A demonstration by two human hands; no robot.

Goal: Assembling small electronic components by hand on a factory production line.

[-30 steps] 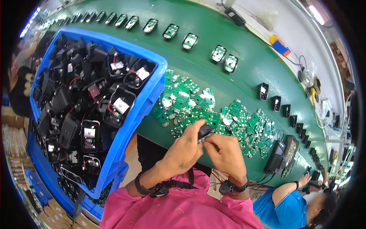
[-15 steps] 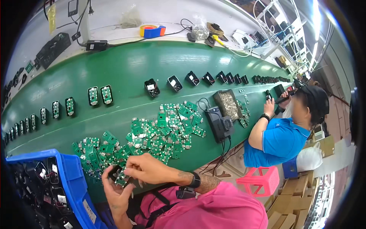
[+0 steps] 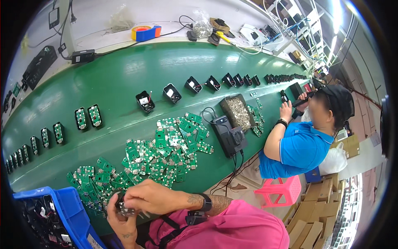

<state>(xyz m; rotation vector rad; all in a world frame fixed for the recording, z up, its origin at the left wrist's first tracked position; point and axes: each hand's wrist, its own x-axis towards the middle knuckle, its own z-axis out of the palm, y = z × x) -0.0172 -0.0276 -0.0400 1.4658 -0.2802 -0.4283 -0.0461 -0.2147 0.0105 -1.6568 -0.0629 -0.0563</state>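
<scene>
Head view: both hands meet at lower left of frame, just below the green table (image 3: pixel 124 79) edge. Left hand (image 3: pixel 120 218) cups a small black part (image 3: pixel 123 206) from beneath; right hand (image 3: pixel 155 197) pinches it from above-right. Green circuit boards (image 3: pixel 166 149) lie directly above.

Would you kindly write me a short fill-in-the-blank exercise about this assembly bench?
1. The loose circuit boards heaped on the belt are ____ in colour.
2. The crate at the person's left is ____.
3. Both hands, left hand and right hand, close on one small black part in front of the person's ____ shirt.
4. The co-worker along the belt wears a ____ shirt.

Missing words: green; blue; pink; blue
</scene>
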